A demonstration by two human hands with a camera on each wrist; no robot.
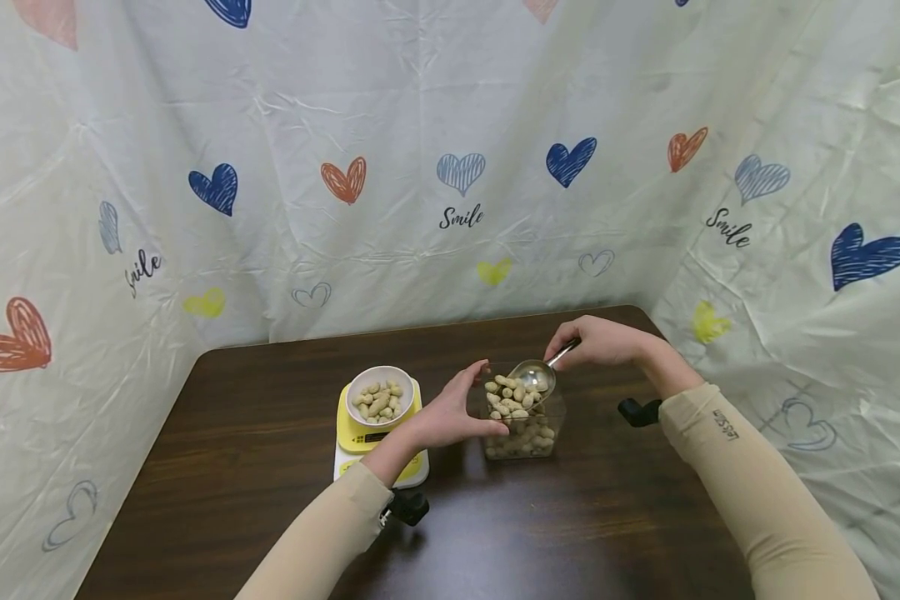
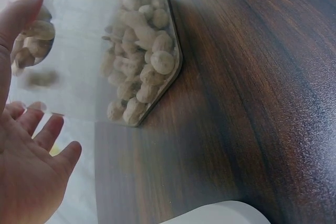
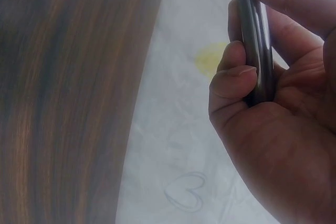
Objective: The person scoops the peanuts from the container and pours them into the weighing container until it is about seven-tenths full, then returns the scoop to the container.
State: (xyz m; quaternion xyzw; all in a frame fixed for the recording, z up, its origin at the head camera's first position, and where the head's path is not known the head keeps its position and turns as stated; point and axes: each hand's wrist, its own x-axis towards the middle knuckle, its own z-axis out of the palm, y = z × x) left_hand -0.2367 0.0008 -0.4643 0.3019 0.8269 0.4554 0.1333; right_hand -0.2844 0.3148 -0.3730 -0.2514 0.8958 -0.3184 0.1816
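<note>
A clear plastic container (image 1: 559,419) of unshelled peanuts (image 1: 508,403) stands on the table, its wall (image 2: 79,61) close up in the left wrist view. My left hand (image 1: 456,414) holds it at the rim, thumb on the near side and fingers reaching to the far side. With my right hand (image 1: 603,340) I grip the handle (image 3: 258,45) of a metal scoop (image 1: 534,373). The scoop's bowl is tilted down inside the container, against the peanuts. The right wrist view shows the fingers and thumb curled round that handle; the scoop's bowl is outside that view.
Left of the container, a white bowl (image 1: 352,392) with some peanuts sits on a yellow and white kitchen scale (image 1: 347,435). My left forearm partly covers the scale. Behind the dark wooden table (image 1: 255,467) hangs a white curtain (image 1: 390,108) printed with hearts.
</note>
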